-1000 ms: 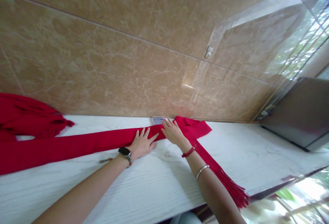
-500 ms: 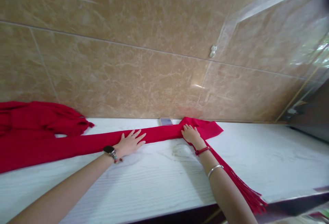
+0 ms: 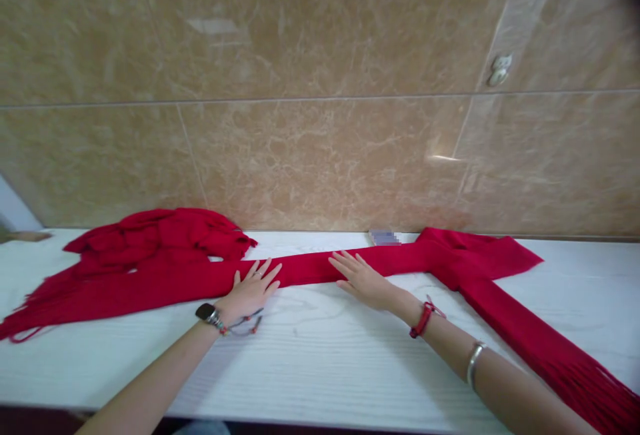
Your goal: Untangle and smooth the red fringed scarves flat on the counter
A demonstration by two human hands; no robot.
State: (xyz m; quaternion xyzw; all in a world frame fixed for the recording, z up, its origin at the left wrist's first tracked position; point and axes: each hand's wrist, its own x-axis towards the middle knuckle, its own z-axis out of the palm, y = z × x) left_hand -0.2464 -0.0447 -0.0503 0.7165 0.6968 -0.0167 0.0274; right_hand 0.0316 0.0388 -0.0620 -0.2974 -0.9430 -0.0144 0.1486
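A long red scarf (image 3: 310,267) lies stretched across the white table (image 3: 320,362), folded over at the right so its fringed end runs toward the near right corner. My left hand (image 3: 250,292) rests flat on the scarf's strip, fingers spread; a black watch and a beaded cord are on that wrist. My right hand (image 3: 363,278) lies flat on the strip a little to the right, fingers stretched out, with a red cord and a silver bangle on the arm. Neither hand holds anything.
A second red scarf (image 3: 165,235) lies bunched at the back left by the wall. A small flat phone-like object (image 3: 385,237) sits against the brown marble wall (image 3: 320,122). The table's front edge runs along the bottom.
The view has swung left. My right hand has slid leftward along the scarf away from the fold, and the left hand stays flat on the strip.
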